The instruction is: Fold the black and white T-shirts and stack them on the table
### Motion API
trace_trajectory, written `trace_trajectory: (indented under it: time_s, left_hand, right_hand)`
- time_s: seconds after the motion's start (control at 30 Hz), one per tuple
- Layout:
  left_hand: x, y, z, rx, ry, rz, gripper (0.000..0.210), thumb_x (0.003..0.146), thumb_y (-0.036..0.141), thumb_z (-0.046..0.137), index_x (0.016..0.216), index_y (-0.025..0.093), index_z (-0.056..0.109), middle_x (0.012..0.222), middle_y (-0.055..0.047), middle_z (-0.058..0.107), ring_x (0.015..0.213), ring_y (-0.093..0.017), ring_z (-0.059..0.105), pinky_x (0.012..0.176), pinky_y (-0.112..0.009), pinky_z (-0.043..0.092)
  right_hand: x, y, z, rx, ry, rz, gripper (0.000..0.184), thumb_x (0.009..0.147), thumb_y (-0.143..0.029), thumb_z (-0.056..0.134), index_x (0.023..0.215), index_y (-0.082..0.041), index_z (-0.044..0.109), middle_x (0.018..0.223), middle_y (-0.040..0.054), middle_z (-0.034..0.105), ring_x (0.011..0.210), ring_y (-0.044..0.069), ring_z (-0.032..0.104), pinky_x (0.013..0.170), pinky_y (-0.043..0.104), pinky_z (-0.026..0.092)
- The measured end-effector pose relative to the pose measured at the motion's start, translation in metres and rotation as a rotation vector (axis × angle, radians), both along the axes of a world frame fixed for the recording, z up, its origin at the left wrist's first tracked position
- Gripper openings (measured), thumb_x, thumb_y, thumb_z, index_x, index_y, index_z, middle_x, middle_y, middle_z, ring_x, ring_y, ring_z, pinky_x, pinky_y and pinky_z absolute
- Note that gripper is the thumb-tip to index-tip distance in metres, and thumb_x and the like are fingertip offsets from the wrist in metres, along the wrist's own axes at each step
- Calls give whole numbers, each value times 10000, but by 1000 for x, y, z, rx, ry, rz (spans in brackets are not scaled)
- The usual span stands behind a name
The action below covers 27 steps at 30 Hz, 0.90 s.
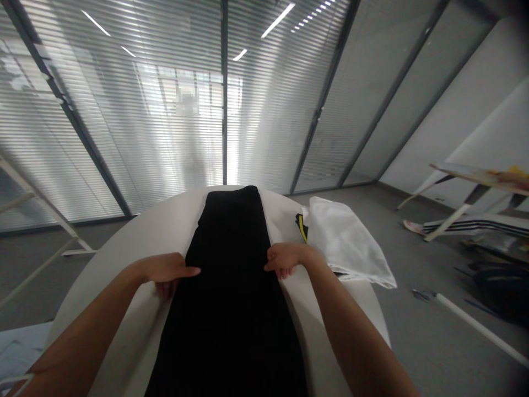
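A long black garment [231, 275] lies stretched lengthwise on a round white table [136, 237], running from the far edge toward me. My left hand [167, 271] pinches the garment's left edge, thumb on top and fingers tucked under. On the opposite side my right hand [285, 259] grips the right edge at about the same height. Both forearms reach in from the bottom of the view.
A folded white cloth [347, 242] with a black-and-yellow item [301, 226] beside it lies on the table's right side. Glass walls with blinds stand behind. Stands, a striped fabric [475, 225] and a white tube [479, 328] lie on the grey floor at right.
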<state>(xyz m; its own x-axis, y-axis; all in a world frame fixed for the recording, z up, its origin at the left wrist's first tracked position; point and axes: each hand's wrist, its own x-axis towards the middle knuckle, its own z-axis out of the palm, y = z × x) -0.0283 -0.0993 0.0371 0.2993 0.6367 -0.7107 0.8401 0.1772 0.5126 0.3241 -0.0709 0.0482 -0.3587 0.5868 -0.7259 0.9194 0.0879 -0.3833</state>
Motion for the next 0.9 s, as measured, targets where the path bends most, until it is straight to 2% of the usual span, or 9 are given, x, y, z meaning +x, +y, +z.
trace_trajectory:
  time_s: [0.07, 0.13, 0.17, 0.27, 0.37, 0.53, 0.63, 0.7, 0.9]
  left_hand:
    - [1, 5, -5, 197, -8, 168, 696, 675, 840, 460, 601, 156, 567, 553, -98, 632, 489, -214, 619, 478, -311, 489]
    - [1, 10, -13, 315, -13, 222, 664, 648, 832, 499, 604, 170, 534, 523, -68, 606, 465, -199, 596, 447, -289, 461]
    - [-1, 11, -16, 314, -14, 196, 649, 633, 823, 526, 593, 174, 521, 511, -61, 598, 452, -191, 583, 437, -282, 449]
    - [-6, 9, -18, 170, -7, 34, 642, 614, 810, 560, 536, 175, 507, 508, -73, 607, 422, -169, 558, 429, -275, 442]
    - [-6, 5, -13, 90, 4, -15, 671, 626, 830, 529, 533, 166, 535, 524, -86, 620, 434, -177, 578, 446, -280, 457]
    - [9, 12, -15, 337, -51, 309, 646, 693, 805, 463, 692, 166, 558, 580, -56, 621, 503, -203, 625, 445, -271, 448]
    - [11, 17, -22, 375, -45, 294, 590, 689, 767, 491, 635, 180, 515, 495, -32, 560, 451, -190, 585, 423, -272, 431]
    - [7, 16, -24, 344, -61, 213, 577, 682, 753, 510, 598, 182, 505, 500, -39, 575, 434, -170, 559, 416, -265, 421]
    - [-10, 8, -14, 103, -84, 4, 580, 669, 741, 563, 625, 163, 588, 589, -64, 651, 456, -164, 578, 432, -261, 445]
  right_hand:
    - [-3, 2, 3, 265, 4, -36, 296, 885, -412, 512, 814, -147, 623, 772, 69, 683, 699, 170, 653, 593, 238, 479]
    - [-5, 3, 3, 412, -1, -54, 218, 868, -351, 549, 834, -147, 618, 799, 71, 684, 758, 177, 656, 620, 232, 470]
    - [-5, 3, 2, 392, -6, -56, 156, 849, -298, 570, 835, -150, 616, 784, 62, 682, 750, 174, 656, 616, 230, 470]
    - [0, 2, -2, 68, -28, -42, 25, 793, -166, 586, 796, -159, 611, 657, 11, 652, 623, 151, 643, 562, 227, 488]
    - [6, 2, -5, -59, -5, -35, 85, 804, -225, 605, 751, -159, 614, 628, 3, 651, 580, 141, 637, 542, 228, 505]
    - [6, 10, -6, 312, 2, -121, 496, 903, -563, 452, 730, -136, 634, 684, 80, 680, 551, 155, 630, 516, 238, 463]
    - [0, 11, -7, 450, 35, -119, 539, 928, -584, 401, 761, -130, 641, 676, 86, 683, 542, 145, 626, 522, 226, 441]
    - [-3, 8, -6, 379, 38, -90, 422, 919, -484, 482, 765, -126, 642, 687, 81, 689, 553, 143, 629, 504, 213, 438]
    - [-1, -1, -3, -173, -76, -18, 249, 805, -271, 607, 623, -101, 619, 690, 75, 698, 652, 159, 671, 522, 197, 503]
